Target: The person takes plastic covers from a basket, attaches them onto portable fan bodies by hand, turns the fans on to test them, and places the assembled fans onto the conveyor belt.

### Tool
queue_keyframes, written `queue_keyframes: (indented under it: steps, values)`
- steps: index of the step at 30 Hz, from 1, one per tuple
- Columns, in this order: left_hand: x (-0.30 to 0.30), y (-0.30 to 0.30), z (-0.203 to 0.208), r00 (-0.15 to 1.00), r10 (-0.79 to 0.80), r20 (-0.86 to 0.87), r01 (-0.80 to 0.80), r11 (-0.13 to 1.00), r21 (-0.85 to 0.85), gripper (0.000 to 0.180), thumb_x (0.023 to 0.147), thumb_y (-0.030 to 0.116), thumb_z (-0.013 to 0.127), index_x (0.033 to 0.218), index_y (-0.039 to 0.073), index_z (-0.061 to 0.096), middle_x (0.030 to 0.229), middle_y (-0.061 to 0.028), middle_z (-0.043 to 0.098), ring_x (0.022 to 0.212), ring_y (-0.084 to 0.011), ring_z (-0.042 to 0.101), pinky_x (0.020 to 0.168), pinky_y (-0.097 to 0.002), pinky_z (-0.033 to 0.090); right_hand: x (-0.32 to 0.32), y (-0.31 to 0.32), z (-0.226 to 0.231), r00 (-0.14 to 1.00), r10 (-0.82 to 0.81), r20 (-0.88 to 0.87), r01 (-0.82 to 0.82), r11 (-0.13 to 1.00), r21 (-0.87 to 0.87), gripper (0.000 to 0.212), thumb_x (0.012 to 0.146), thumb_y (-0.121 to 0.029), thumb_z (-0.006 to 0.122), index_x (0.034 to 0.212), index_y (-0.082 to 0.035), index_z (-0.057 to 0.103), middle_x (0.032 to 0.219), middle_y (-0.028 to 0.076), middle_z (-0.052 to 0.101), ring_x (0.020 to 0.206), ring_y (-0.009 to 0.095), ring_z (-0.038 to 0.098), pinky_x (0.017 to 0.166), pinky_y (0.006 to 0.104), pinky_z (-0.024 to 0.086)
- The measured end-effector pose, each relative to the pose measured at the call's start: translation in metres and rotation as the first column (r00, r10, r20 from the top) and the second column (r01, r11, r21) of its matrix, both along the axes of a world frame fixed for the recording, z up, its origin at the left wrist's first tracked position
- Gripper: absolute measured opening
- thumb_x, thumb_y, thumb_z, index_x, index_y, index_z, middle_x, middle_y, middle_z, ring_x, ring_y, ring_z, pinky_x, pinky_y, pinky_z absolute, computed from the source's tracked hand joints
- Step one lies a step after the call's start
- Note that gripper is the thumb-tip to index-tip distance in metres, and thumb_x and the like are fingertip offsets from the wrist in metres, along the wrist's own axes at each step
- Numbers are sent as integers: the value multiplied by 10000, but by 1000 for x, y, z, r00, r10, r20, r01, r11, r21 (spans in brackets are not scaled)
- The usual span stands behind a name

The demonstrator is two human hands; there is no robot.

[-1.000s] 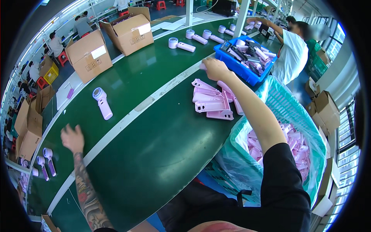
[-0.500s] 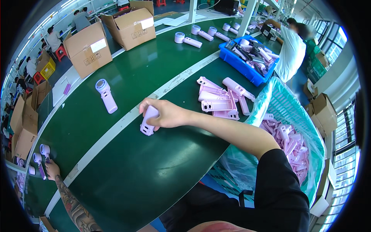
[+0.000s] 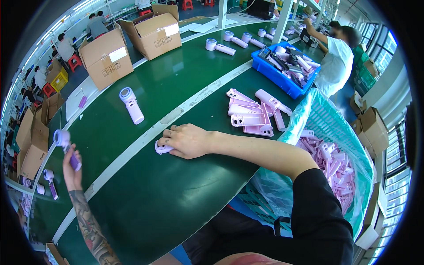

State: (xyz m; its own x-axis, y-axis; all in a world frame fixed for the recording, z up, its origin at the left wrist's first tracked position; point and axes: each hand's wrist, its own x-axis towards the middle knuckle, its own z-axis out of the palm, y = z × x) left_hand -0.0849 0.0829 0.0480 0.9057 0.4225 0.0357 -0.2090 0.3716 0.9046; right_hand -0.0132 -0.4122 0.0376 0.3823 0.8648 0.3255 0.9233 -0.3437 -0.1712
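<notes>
The left hand point(image 3: 73, 171) of the person was closed around the darker purple handle of a lilac handheld device with a round head point(image 3: 62, 138). The device was raised over the left part of the dark green counter point(image 3: 198, 185), with its head pointing away from the person. The right hand point(image 3: 187, 140) was clamped from above on a pale lilac, elongated plastic shell point(image 3: 162, 149); one end with small dark openings stuck out to the left from under the fingers, and the rest was covered. This shell was at the near side of a long pale strip point(image 3: 145, 136), which divided the counter.

Across the strip, between the two hands, there lay a pale lilac device with a round head and a straight handle point(image 3: 132, 106). Near the left hand, toward the left edge, was another lilac device with a purple handle point(image 3: 51, 183). To the right of the right hand, a loose pile of pale pink-lilac plastic shells point(image 3: 251, 117) lay on the counter. Behind this pile stood a blue rectangular plastic bin point(image 3: 274, 80), filled with lilac and black parts. Farther out, a co-worker in a white shirt point(image 3: 334, 66) was beside the counter.
</notes>
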Motion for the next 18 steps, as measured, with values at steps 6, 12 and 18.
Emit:
queue_keyframes:
  steps: [6, 12, 18]
  values:
    - [32, -154, 7, 970, -243, -25, 233, 951, -203, 332, 1043, 295, 542, 1221, 14, 537, 905, -95, 677, 639, -139, 618, 548, -240, 514, -5, 10, -3, 994, -76, 81, 75, 997, 11, 321, 879, -219, 639, 1165, -85, 582, 1050, 147, 631, 919, 337, 659, 768, 448, 556]
    - [33, -268, -5, 965, -213, -153, 234, 963, 132, 311, 1049, 311, 493, 1118, 28, 600, 787, -58, 647, 564, -111, 578, 497, -225, 438, 4, -2, 8, 925, -327, -190, 332, 943, -9, 375, 868, -200, 625, 1223, -93, 573, 1078, 160, 654, 899, 347, 666, 807, 430, 553]
    - [28, -300, -14, 969, -198, -151, 218, 967, 133, 344, 1053, 321, 499, 1168, 11, 593, 795, -54, 643, 588, -108, 578, 527, -223, 450, 18, -8, 8, 831, -328, -449, 430, 891, 147, 391, 881, -209, 594, 1255, -94, 580, 1070, 168, 667, 870, 335, 670, 790, 413, 545]
